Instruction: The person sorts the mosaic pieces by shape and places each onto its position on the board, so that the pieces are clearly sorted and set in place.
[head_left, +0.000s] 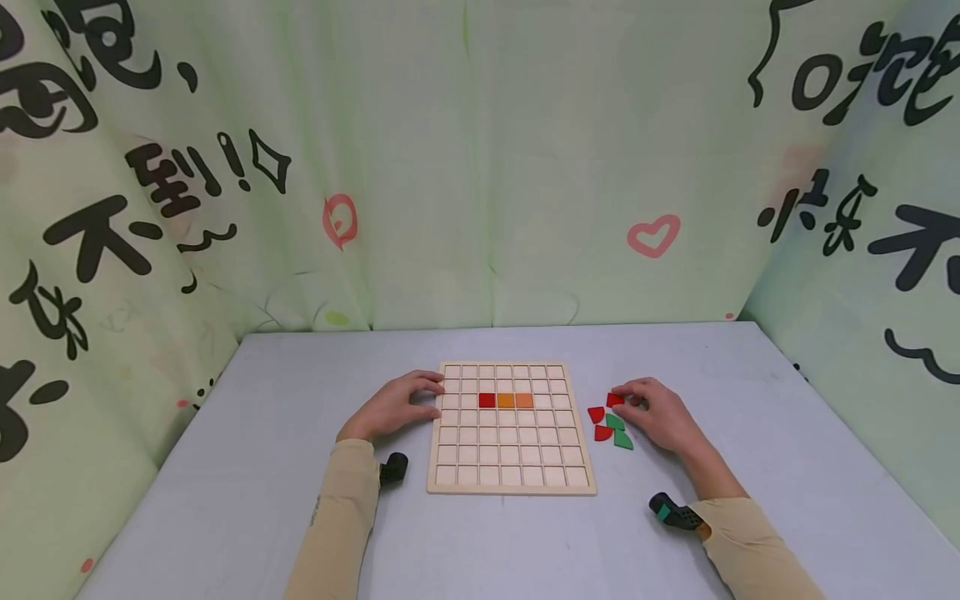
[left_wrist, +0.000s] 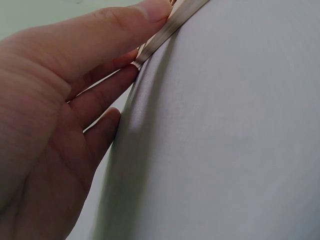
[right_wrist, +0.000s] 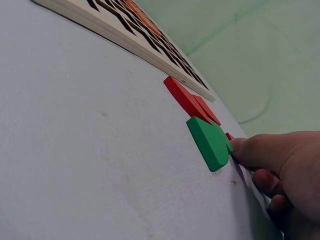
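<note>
A wooden grid board (head_left: 512, 492) lies on the table, with a red square tile (head_left: 487, 401) and two orange square tiles (head_left: 506, 401) side by side in one row. My left hand (head_left: 397, 406) rests at the board's left edge, thumb and fingertips touching the frame; the left wrist view shows its fingers fairly straight. To the board's right, my right hand (head_left: 658, 414) pinches a red tile (head_left: 613, 400) between thumb and forefinger, partly hidden by the fingertips. Beside it lie green quarter-round tiles (head_left: 623, 440) and red quarter-round tiles (head_left: 603, 433), close together.
A white cloth covers the table (head_left: 300, 500). Behind and at both sides hang pale green curtains (head_left: 487, 167) with black lettering and a red heart. Dark wrist cameras (head_left: 393, 468) sit at the sleeve cuffs.
</note>
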